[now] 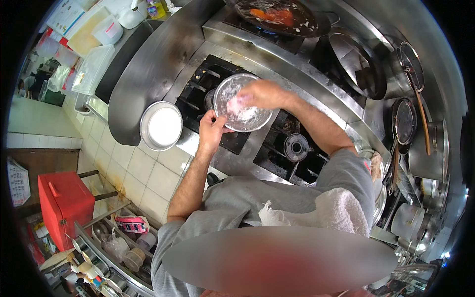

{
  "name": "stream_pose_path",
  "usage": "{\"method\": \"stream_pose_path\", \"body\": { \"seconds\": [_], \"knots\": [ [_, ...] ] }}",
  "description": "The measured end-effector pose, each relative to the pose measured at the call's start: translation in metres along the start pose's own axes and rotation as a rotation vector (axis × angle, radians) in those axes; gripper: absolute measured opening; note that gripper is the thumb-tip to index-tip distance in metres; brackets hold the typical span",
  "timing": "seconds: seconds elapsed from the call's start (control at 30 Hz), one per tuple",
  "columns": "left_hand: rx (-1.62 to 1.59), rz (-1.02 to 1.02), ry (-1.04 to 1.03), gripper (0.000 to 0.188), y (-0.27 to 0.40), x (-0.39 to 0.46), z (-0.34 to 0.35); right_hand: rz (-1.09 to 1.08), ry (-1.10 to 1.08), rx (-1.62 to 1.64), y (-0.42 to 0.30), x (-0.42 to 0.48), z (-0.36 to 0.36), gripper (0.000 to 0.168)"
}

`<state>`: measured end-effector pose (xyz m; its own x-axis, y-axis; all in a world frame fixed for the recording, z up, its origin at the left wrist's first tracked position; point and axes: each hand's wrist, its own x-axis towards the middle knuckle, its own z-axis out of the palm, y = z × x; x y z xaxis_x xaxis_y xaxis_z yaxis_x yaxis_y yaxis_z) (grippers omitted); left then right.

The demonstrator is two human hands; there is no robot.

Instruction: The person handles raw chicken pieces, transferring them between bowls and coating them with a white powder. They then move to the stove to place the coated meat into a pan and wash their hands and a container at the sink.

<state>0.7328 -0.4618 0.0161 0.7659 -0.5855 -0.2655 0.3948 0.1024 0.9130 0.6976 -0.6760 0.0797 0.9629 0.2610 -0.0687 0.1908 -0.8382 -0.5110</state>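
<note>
My left hand (212,130) grips the near-left rim of a round metal bowl (264,120), thumb over the edge. White powder (246,113) coats the inside of the bowl, which is above the stove. My right hand (264,94) reaches into the bowl from the right, blurred by motion. Its fingers close on a pinkish piece of food (235,106) dusted with powder; the fingertips are partly hidden. Left of the bowl stands a metal pot (144,136) with smooth white contents (163,125), whether powder or liquid I cannot tell.
Black burner grates (296,147) lie under and right of the bowl. At the back, a wok (319,28) holds bubbling oil and orange food (272,16) over a blue flame. An empty-looking wok (354,63) and strainers (404,118) are at right. A red box (66,208) stands lower left.
</note>
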Motion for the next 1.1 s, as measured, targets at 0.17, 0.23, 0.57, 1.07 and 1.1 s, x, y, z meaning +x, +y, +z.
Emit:
{"method": "stream_pose_path", "body": {
  "seconds": [0.17, 0.23, 0.57, 1.07, 1.1],
  "knots": [
    [0.012, 0.038, 0.052, 0.009, 0.01, -0.006, -0.003, 0.043, 0.478, 0.136, 0.017, 0.026, -0.092, 0.027],
    [0.019, 0.046, 0.058, 0.009, 0.014, -0.016, -0.008, 0.226, 0.553, 0.135, 0.05, 0.037, -0.132, 0.026],
    [-0.068, 0.144, 0.287, 0.009, 0.047, -0.111, -0.072, 0.756, 0.549, -0.344, 0.169, 0.067, -0.157, 0.045],
    [-0.276, 0.432, 0.629, 0.013, 0.082, -0.207, -0.249, -0.227, -0.027, 0.255, -0.272, 0.22, 0.072, 0.046],
    [-0.28, 0.451, 0.628, 0.011, 0.087, -0.207, -0.266, -0.269, -0.054, 0.291, -0.285, 0.24, 0.086, 0.043]
  ]
}}
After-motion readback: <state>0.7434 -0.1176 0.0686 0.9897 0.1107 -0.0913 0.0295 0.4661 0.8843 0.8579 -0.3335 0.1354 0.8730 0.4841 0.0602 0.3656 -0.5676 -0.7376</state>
